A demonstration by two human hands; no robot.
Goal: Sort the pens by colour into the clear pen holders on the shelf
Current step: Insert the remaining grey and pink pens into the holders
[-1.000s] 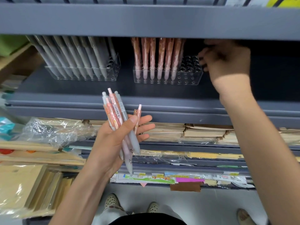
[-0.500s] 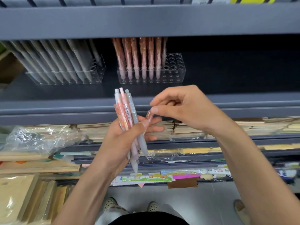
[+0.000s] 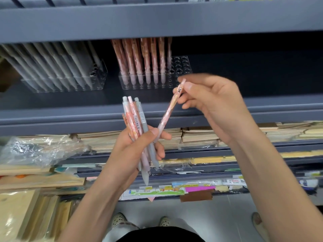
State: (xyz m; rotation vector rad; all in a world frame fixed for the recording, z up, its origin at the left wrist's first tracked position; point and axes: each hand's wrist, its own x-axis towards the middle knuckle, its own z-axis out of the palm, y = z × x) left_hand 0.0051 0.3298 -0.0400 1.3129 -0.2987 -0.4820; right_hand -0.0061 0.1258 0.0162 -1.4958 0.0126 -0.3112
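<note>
The pink pen hangs slanted in mid-air in front of the shelf edge. Our right hand pinches its clip end between thumb and fingertips, and its lower tip rests against the thumb and forefinger of our left hand. We judge it is only just being separated from the bundle and is not yet on its way to a slot. The left hand is curled round that bundle, a mix of grey and pink barrels with their tips pointing down. We count at least four, though some overlap. Above and behind them, two clear holders stand apart on the shelf. The grey holder on the left is nearly full of grey pens, with only a few open holes at its right end. The pink holder beside it has its left columns filled with pink pens and a block of open holes on its right. As far as the shadow lets us tell, neither holder contains a pen of the wrong colour. The bulk of the sorting looks done to us. What remains is this pink pen and then the handful in the left hand, to be split between the two holders. Stacks of notebooks on the lower shelves play no part.
</note>
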